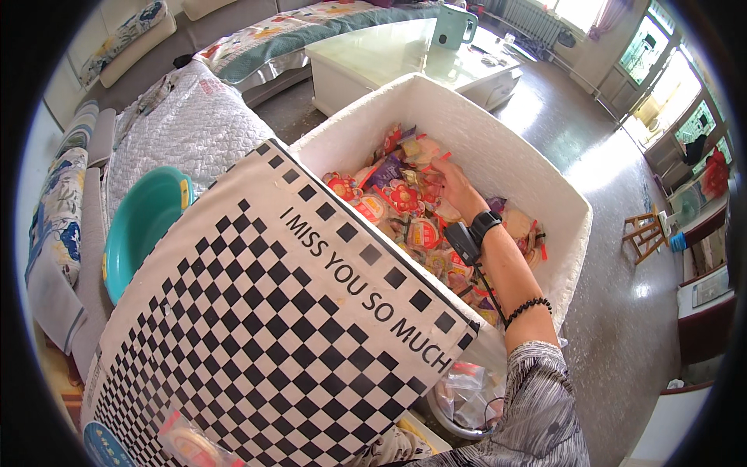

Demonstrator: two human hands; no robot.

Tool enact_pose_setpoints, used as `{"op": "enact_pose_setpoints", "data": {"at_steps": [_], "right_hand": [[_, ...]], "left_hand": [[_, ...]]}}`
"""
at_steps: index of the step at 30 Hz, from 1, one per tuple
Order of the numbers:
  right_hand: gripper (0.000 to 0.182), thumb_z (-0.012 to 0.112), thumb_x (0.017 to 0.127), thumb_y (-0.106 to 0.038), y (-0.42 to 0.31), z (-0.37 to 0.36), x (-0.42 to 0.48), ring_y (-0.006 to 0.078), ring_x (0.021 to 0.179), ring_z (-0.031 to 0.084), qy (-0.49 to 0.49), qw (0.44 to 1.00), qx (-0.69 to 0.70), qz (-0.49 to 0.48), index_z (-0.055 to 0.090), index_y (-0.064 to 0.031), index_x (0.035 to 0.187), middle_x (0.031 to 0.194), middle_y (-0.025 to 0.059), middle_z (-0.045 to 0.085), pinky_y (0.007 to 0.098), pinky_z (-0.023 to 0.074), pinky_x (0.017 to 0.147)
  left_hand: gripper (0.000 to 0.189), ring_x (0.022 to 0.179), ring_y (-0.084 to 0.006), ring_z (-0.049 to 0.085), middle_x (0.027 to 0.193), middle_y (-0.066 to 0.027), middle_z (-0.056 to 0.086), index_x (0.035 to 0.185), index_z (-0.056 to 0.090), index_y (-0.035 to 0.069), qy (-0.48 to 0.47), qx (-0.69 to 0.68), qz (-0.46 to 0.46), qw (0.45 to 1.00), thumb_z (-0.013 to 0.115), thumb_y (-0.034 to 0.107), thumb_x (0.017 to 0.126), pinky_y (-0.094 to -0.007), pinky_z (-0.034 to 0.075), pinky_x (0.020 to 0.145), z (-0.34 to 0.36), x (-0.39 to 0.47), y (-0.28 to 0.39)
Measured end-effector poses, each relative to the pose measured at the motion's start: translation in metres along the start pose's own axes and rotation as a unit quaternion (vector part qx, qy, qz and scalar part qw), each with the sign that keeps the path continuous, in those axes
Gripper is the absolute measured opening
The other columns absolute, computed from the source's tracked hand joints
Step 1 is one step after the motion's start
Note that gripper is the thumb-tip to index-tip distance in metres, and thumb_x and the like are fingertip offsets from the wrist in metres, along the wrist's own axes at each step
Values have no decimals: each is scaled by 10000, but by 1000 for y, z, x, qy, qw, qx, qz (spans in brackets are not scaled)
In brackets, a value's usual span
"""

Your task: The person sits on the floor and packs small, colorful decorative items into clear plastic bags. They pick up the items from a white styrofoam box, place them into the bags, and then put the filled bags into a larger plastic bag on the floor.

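Observation:
My right hand point(451, 182) reaches into a large white foam box point(525, 166) and touches the heap of individually wrapped snacks point(423, 233) inside. Its fingertips are partly hidden among the packets, so a grip on one cannot be made out. A black device with a cable is strapped to that wrist, and a beaded bracelet circles the forearm. My left hand is out of view. Before me lies a black-and-white checkered cloth point(280, 292) bearing large lettering, and one wrapped snack point(192, 443) rests near its lower edge.
A teal plastic basin point(146, 225) stands left of the cloth. Below the box, a metal bowl point(481, 434) holds clear plastic wrappers point(467, 397). Behind the box is a white table point(373, 52) with a green kettle-like container point(450, 29). A wooden stool point(642, 234) stands far right.

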State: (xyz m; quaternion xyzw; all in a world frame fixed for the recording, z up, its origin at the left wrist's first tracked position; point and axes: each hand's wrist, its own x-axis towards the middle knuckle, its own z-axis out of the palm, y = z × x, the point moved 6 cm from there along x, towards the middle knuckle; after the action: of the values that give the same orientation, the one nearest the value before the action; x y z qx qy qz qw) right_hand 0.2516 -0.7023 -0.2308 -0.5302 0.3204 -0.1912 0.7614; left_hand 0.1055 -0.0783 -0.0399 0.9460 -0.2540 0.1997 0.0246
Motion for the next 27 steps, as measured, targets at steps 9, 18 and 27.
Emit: {"op": "enact_pose_setpoints", "data": {"at_steps": [9, 18, 27], "right_hand": [[274, 587, 864, -321, -67, -5, -23, 124, 866, 531, -1, 982, -170, -80, 631, -61, 938, 950, 12, 580, 275, 451, 718], [290, 475, 941, -234, -162, 63, -156, 110, 924, 545, -128, 946, -212, -210, 656, -32, 1043, 993, 22, 616, 270, 456, 766], [231, 622, 781, -164, -87, 195, -386, 299, 947, 524, -307, 481, -624, -533, 582, 18, 918, 1012, 111, 558, 396, 460, 792]], "left_hand": [[427, 903, -331, 584, 1048, -154, 626, 1032, 661, 6, 47, -18, 25, 998, 326, 265, 982, -417, 442, 788, 1, -2, -1], [355, 1005, -389, 489, 1127, -225, 524, 1090, 584, -55, 6, -89, -34, 995, 432, 79, 798, -471, 382, 880, 21, -13, -8], [388, 1009, -328, 500, 1146, -149, 533, 1076, 604, -1, 59, -114, -25, 991, 589, 66, 694, -421, 409, 868, 3, -9, -11]]}}
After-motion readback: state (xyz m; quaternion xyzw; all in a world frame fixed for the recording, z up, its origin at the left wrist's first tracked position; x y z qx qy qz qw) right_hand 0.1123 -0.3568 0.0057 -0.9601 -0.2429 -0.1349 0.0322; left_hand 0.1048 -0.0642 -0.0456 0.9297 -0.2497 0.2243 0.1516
